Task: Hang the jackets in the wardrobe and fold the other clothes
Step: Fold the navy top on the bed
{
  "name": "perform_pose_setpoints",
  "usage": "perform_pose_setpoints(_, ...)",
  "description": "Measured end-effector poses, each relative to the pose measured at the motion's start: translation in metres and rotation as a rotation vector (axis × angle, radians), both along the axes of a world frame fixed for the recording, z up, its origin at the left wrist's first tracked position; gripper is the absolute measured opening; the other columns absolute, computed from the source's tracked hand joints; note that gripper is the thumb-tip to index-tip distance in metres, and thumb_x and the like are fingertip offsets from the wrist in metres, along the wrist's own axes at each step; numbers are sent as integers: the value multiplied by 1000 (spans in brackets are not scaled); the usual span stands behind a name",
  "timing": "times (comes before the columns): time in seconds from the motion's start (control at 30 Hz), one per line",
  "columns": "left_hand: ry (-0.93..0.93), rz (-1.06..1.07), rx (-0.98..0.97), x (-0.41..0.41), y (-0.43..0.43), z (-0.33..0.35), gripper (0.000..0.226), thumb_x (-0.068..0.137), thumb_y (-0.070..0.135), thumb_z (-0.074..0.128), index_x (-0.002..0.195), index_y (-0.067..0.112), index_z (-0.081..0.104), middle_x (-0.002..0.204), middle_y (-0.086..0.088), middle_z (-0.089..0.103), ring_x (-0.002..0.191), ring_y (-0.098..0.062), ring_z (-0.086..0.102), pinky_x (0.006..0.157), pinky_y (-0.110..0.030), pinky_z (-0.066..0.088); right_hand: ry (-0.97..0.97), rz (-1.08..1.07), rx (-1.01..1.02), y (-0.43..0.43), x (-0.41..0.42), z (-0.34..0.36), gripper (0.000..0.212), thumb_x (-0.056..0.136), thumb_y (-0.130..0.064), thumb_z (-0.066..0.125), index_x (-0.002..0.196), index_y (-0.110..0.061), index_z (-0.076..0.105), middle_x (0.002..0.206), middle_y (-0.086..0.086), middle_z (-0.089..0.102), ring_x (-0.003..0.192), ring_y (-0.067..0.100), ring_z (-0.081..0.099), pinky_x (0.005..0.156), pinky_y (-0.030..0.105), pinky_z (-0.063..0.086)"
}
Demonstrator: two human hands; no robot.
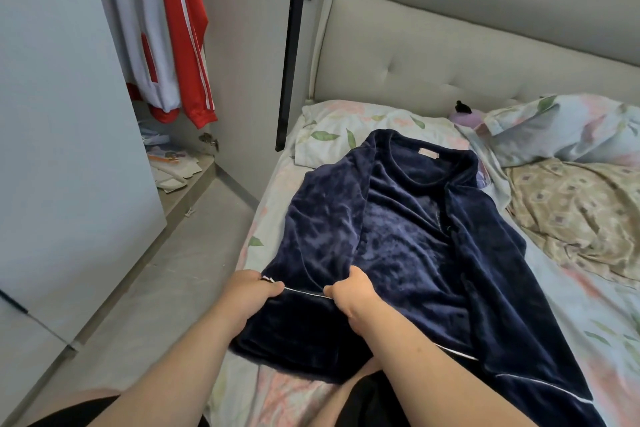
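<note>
Across the middle of the frame, a navy velvet top is spread on the bed, its collar lying toward the pillow at upper centre. At lower centre, its white-piped edge is gripped by both hands, with the left hand and the right hand set close together and their fingers curled round the fabric. Red and white jackets are seen hanging in the wardrobe at upper left.

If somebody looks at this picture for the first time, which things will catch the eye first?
First the dark blue velvet garment, spread open along the bed, its collar toward the pillow. The left hand and right hand grip its white-piped edge at the near end. Then the red and white jackets hanging in the open wardrobe, upper left.
</note>
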State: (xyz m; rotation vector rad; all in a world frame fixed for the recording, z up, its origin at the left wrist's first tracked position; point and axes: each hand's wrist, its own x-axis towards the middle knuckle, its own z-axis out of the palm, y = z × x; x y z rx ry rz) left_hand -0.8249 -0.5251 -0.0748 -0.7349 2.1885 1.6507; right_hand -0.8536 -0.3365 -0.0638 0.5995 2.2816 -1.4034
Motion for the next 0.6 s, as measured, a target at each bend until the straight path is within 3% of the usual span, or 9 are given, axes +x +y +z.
perform_pose_setpoints(0.07,9,-87,-295,0,1,-2,40,75,37,79,62,12,51,59,0,53,55,-18,53,51,-26,34,26,44,177,-5,3,1,37,87,-11,65,119,-11,47,122,10,59,103,27,61,84,32,53)
perform_pose_setpoints(0.13,-4,-102,-383,0,-4,-2,41,72,47,78,68,13,54,64,2,58,60,-17,57,53,-27,36,75,77,368,-8,8,2,44,88,-22,67,123,-13,41,126,9,49,109,28,56,87,33,49)
perform_pose_setpoints(0.2,-47,-82,-164,-2,-11,-3,41,75,50,77,83,11,64,80,-2,68,73,-19,66,62,-28,48,295,133,525,-9,13,5,44,89,-26,66,124,-18,42,123,5,43,110,24,51,90,33,47)
perform_pose_setpoints(0.23,-90,-84,-21,-3,-13,-1,43,79,50,75,91,9,68,85,-4,72,76,-21,70,65,-28,51,436,175,519,-11,16,8,34,89,-25,66,117,-22,46,116,1,46,103,19,52,88,31,47)
perform_pose_setpoints(0.3,-160,-69,213,-3,-14,4,39,89,44,68,97,7,70,80,-7,75,66,-20,72,54,-23,51,530,328,403,-18,24,13,12,89,-26,66,92,-24,54,92,-8,55,81,8,54,79,30,49)
perform_pose_setpoints(0.37,-184,-5,439,-3,-14,10,33,96,36,61,94,5,69,72,-13,73,56,-22,70,47,-24,52,379,469,284,-26,33,15,25,87,-40,66,72,-23,54,70,-10,57,66,5,53,72,31,50)
perform_pose_setpoints(0.5,-193,-53,623,-5,-15,15,39,101,36,46,97,2,64,77,-22,70,61,-30,69,52,-31,56,142,397,44,-24,38,24,60,66,-81,55,59,-23,43,52,-12,48,50,4,47,58,28,42)
perform_pose_setpoints(0.53,-202,-74,656,-6,-14,14,43,102,37,42,104,0,62,79,-23,69,64,-31,69,54,-33,57,131,406,49,-22,39,26,63,63,-85,54,59,-23,44,49,-15,47,48,0,46,57,25,39)
perform_pose_setpoints(0.6,-216,-114,723,-8,-13,15,50,104,39,35,118,-5,56,86,-25,70,70,-34,71,59,-38,58,100,443,38,-19,42,27,60,64,-82,59,70,-23,57,65,-19,61,65,-5,57,62,21,43)
